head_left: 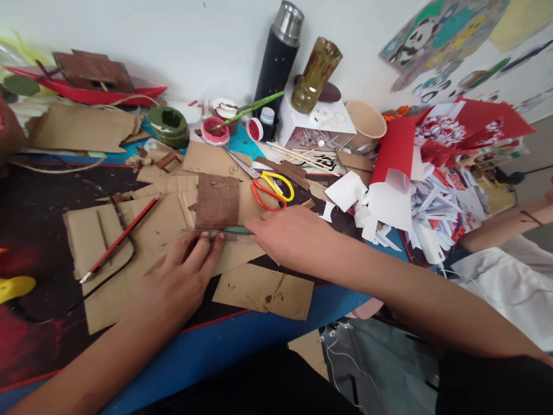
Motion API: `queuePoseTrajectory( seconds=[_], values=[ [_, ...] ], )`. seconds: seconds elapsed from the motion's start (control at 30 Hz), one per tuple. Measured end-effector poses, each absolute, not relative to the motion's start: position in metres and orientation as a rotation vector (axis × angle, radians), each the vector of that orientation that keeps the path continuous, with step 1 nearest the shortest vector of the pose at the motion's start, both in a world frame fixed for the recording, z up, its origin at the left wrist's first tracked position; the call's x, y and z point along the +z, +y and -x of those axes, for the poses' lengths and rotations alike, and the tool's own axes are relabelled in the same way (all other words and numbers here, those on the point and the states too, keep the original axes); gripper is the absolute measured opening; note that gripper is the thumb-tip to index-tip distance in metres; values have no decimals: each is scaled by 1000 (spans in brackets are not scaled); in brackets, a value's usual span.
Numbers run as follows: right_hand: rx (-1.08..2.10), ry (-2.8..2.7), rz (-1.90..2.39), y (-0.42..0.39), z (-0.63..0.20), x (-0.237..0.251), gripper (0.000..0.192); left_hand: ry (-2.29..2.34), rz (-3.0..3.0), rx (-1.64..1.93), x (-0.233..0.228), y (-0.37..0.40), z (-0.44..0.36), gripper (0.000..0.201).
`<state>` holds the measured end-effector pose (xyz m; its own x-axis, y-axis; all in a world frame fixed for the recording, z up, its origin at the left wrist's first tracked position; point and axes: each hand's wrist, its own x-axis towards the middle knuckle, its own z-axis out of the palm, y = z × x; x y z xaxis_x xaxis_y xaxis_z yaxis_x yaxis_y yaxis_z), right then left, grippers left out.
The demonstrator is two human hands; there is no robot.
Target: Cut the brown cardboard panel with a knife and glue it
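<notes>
We judge the step in hand to be a line drawn or cut along a clear plastic ruler (211, 232), just below a brown-painted square cardboard piece (217, 200) on the cluttered worktop (242, 340); our left hand (181, 282) presses flat on the ruler, grip released, fingers spread; our right hand (287, 233) has its grip clenched on a green-handled tool (237, 230); the next move calls for steady pressure; ruler and tool lie left-right, tool tip pointing left.

Two hands: left hand (181, 282), right hand (289, 236). One pair of scissors (263, 184). One thermos (279, 55). One red pencil (118, 239). One paper cup (365, 121). One brown painted card (217, 202).
</notes>
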<state>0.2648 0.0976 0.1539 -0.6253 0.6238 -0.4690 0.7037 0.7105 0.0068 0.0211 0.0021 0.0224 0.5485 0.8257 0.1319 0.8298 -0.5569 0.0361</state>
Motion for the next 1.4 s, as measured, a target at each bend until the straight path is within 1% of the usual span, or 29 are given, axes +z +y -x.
queuePoseTrajectory(
  seconds=[0.23,0.4,0.53,0.73,0.83,0.93,1.2,1.4],
  values=[
    [-262,2505,-1040,99,-256,147,22,-1383,2681,-139,25,3,-23,63],
    [-260,2541,-1044,100,-258,137,22,-1446,2716,-182,23,2,-22,66],
    [-261,2535,-1043,100,-258,132,22,-1453,2716,-189,22,1,-22,64],
    [-278,2480,-997,104,-251,139,26,-1445,2708,-199,21,1,-22,64],
    [-287,2475,-974,105,-248,144,25,-1460,2726,-218,21,0,-21,67],
    [-287,2508,-957,104,-243,149,24,-1443,2727,-189,22,0,-20,66],
    [-348,2451,-895,111,-226,161,28,-1513,2767,-169,25,2,-21,69],
    [-329,2466,-935,110,-234,156,31,-1500,2744,-86,27,1,-20,62]
  ],
)
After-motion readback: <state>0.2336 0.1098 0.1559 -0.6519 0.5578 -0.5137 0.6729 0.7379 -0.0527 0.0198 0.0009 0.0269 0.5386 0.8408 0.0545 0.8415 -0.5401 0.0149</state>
